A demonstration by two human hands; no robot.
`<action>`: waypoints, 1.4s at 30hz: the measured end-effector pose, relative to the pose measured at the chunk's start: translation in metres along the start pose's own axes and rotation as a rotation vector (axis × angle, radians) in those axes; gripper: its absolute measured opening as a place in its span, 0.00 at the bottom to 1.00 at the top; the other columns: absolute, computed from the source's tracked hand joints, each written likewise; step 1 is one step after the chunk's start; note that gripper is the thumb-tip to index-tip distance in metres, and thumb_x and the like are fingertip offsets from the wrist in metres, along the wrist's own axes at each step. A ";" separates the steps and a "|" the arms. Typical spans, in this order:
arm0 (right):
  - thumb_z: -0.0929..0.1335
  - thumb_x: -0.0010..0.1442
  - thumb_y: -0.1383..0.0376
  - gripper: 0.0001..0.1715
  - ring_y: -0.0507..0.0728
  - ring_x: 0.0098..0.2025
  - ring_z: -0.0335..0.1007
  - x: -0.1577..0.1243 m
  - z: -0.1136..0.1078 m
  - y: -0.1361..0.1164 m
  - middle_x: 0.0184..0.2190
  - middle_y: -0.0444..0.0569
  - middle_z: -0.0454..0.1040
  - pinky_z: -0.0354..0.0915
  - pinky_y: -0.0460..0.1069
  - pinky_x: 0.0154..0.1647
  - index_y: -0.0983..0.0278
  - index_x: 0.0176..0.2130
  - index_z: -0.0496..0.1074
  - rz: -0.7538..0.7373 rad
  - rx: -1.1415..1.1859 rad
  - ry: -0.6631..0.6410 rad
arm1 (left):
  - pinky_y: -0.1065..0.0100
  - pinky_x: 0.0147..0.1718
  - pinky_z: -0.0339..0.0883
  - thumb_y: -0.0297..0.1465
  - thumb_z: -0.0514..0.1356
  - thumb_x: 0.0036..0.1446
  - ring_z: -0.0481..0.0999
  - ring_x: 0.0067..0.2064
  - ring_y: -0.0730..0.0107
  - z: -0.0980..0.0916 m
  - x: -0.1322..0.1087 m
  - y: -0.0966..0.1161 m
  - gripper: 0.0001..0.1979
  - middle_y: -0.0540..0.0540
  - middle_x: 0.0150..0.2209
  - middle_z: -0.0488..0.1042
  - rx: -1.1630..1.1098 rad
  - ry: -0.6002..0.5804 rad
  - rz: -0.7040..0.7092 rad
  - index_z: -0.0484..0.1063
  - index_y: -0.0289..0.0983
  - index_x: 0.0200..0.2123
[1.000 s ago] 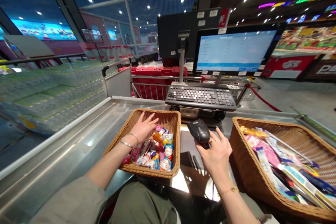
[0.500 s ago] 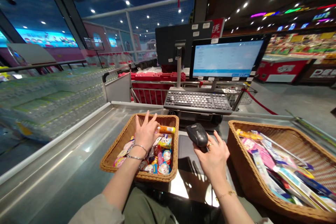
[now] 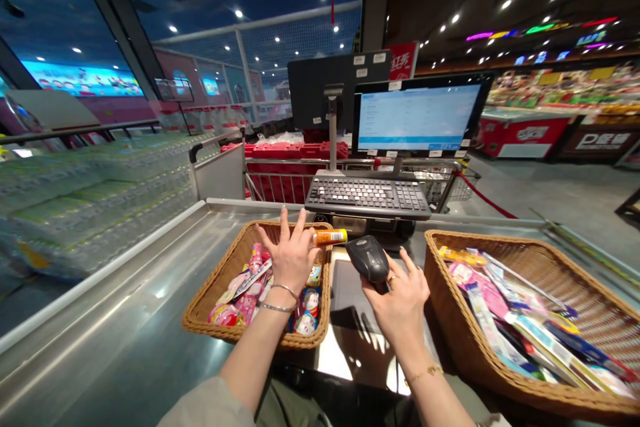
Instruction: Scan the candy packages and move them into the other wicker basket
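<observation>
Shiny grey metal surface [image 3: 140, 307] at a store checkout, stacked packs of clear plastic bottles [image 3: 100, 193] beyond its left edge, red plastic crates [image 3: 295, 152] and a metal-barred cart [image 3: 277, 185] behind it. Black keyboard with pale-marked keys [image 3: 367, 195] at the far side, lit black-framed monitor [image 3: 417, 117] above it, blue-white screen facing the person.

Left hand [image 3: 293, 257], two silver bangles [image 3: 280, 300] at the wrist: thumb-side fingers pinch an orange tube with a yellow end [image 3: 330, 237], other fingers spread. Tube is held roughly level over the far right corner of a brown wicker basket [image 3: 326, 307], barcode label showing, yellow end toward the right; its other end is hidden by the hand. Basket holds pink-wrapped sweets [image 3: 250, 293] and round white-and-blue candies [image 3: 309, 310].

Right hand [image 3: 397, 300], thin gold bracelet [image 3: 425, 373] at the wrist: fingers wrapped on a black handheld scanner [image 3: 369, 258], which is just beside the tube's yellow end; can't tell if they touch.

Larger brown wicker basket [image 3: 607, 290] on the right, with mixed colourful packets [image 3: 530, 320] inside.
</observation>
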State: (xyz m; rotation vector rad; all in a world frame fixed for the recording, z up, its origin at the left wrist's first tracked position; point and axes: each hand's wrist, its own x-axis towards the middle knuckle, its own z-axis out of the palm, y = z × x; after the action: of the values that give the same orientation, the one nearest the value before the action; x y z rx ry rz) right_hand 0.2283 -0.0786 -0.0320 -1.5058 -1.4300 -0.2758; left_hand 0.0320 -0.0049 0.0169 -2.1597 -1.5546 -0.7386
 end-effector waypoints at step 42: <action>0.71 0.52 0.64 0.10 0.68 0.64 0.58 -0.001 -0.009 -0.002 0.50 0.47 0.77 0.47 0.69 0.63 0.60 0.38 0.74 -0.124 0.050 -0.003 | 0.27 0.60 0.15 0.33 0.65 0.53 0.46 0.70 0.41 0.013 -0.005 0.010 0.09 0.45 0.62 0.67 -0.028 0.219 -0.056 0.74 0.44 0.39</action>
State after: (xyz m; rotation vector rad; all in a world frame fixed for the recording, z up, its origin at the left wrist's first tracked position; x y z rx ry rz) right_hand 0.2304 -0.0865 -0.0281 -1.3798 -1.5244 -0.3117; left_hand 0.0429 -0.0050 0.0036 -1.9845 -1.5033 -0.9850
